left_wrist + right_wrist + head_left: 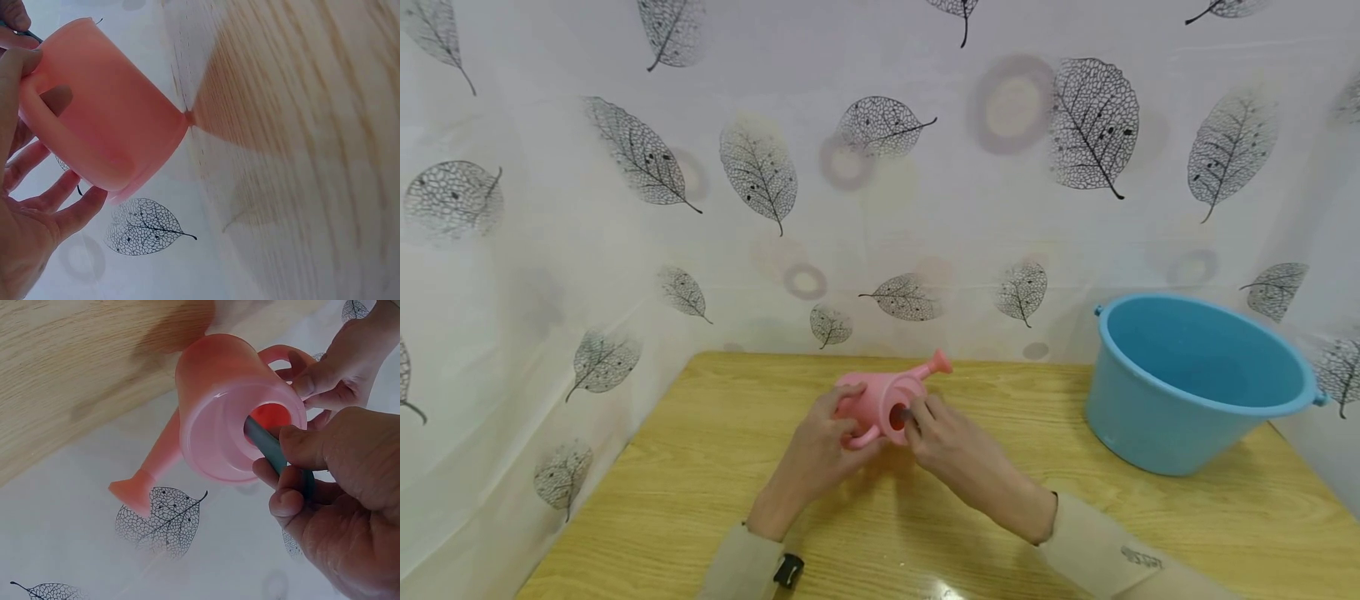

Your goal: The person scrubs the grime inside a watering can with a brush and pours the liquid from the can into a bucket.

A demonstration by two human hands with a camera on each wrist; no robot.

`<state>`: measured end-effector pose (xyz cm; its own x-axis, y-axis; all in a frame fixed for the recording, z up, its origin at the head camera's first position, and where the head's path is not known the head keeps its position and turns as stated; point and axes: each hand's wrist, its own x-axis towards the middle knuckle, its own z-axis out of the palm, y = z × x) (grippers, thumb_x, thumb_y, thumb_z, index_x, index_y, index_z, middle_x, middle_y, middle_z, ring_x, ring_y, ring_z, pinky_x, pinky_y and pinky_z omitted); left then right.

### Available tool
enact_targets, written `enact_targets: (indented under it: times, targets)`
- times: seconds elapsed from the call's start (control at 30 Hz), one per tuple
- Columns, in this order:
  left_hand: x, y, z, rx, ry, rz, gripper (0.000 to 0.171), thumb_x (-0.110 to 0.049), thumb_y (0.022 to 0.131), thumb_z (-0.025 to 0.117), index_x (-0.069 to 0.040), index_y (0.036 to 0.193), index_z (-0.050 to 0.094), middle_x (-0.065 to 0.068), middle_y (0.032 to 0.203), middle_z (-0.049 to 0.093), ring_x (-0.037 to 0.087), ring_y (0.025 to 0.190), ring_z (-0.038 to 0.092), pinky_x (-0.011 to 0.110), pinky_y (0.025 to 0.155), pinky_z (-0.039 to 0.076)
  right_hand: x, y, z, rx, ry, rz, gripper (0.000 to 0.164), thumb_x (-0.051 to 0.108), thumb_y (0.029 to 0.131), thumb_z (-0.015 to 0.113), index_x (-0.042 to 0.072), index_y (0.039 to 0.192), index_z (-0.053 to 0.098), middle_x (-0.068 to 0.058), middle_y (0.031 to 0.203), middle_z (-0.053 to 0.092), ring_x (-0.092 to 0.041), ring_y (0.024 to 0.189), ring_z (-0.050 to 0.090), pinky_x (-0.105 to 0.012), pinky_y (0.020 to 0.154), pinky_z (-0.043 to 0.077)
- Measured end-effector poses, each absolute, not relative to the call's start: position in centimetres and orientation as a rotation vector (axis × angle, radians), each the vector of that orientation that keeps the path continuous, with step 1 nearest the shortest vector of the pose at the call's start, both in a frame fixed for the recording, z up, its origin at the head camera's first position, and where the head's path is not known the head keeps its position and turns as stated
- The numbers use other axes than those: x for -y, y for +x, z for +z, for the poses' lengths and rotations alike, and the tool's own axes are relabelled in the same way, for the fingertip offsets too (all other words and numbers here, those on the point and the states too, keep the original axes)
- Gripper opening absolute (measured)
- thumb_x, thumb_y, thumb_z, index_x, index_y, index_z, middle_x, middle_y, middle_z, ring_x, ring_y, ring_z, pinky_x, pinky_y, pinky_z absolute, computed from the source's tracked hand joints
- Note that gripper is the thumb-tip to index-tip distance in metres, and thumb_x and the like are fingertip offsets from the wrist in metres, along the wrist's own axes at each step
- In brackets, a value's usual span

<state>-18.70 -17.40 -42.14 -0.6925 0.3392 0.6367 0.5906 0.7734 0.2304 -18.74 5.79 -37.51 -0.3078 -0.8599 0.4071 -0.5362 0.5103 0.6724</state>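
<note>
Gripping the can [867, 402] by its handle [861, 439], the left hand [820, 446] has its thumb and fingers clamped about that side, the lower fingers spread apart from one another in the left wrist view. The can is over the middle of the table [700, 475], near its back half, tipped on its side rather than upright. Its long axis runs, in the head view, from the base at left to the mouth [275, 417] at right, with the mouth turned rightward and back toward the person. An edge of the base seems to meet the wood. The spout [917, 372] slants up to the right and away, its flared rose [938, 362] aimed at the leaf-print sheet [925, 225] behind.

The right hand [951, 450] pinches a grey-green tool [269, 449], thumb and fingers clamped on it and close together. The tool's long axis slopes from that grip into the mouth, its tip inside the red-looking interior; how deep it reaches, I cannot tell. Its other end curves among the fingers, partly hidden.

Well apart, at right, a blue tub [1150, 429] stands upright on the table.
</note>
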Motion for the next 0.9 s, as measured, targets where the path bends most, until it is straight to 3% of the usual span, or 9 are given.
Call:
enact_targets:
  times: [0.43, 0.9]
  targets:
    - [17.4, -18.7, -42.0, 2.394, -0.686, -0.57, 0.028, -0.025, 0.082, 0.086, -0.013, 0.066, 0.067, 0.015, 0.131, 0.065, 0.033, 0.121, 0.065, 0.042, 0.103, 0.058, -5.1, -19.0, -38.1, 2.033, 1.148, -0.568, 0.015, 0.005, 0.081, 0.078, 0.006, 0.094, 0.071, -0.007, 0.092, 0.056, -0.018, 0.086, 0.05, -0.022, 0.074, 0.049]
    - [17.3, -18.5, -41.7, 2.413, -0.681, -0.574, 0.026, -0.027, 0.084, 0.084, -0.012, 0.068, 0.07, 0.012, 0.133, 0.064, 0.033, 0.123, 0.065, 0.041, 0.105, 0.057, -4.7, -19.2, -38.2, 2.03, 1.107, -0.633, 0.018, 0.009, 0.082, 0.077, 0.009, 0.099, 0.072, -0.005, 0.095, 0.058, -0.017, 0.082, 0.047, -0.022, 0.071, 0.045]
